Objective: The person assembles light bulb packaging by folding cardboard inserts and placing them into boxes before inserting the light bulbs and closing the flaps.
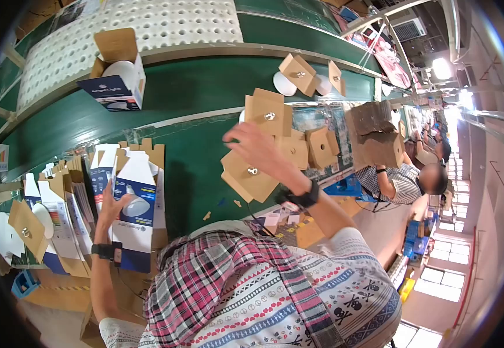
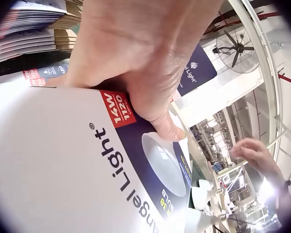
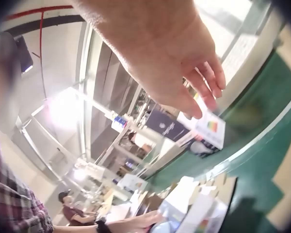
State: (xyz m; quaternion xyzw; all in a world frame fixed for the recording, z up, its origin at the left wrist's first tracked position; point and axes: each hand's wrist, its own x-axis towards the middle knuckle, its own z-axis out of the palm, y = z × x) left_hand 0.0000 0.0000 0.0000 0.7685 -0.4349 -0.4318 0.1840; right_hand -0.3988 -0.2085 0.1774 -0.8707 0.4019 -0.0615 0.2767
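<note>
My left hand (image 1: 110, 210) grips a flat blue and white printed carton (image 1: 136, 200) at the front of a row of cartons; in the left wrist view the thumb lies over the printed bulb on the carton (image 2: 53, 145). My right hand (image 1: 259, 152) is raised over the green surface beside cardboard pieces with bulbs, holding nothing, its fingers slightly bent. Below it lies a cardboard piece (image 1: 245, 181) with a metal bulb base poking through. Another such piece (image 1: 257, 110) is just behind the hand. The right wrist view shows the right hand (image 3: 184, 73) with fingers apart.
An open box (image 1: 130, 93) with a white bulb inside stands on the green belt (image 1: 188, 81). A white perforated tray (image 1: 176, 23) lies beyond the rail. More bulbs with cardboard pieces (image 1: 302, 74) are at the back right. Another person (image 1: 400, 182) sits at the right.
</note>
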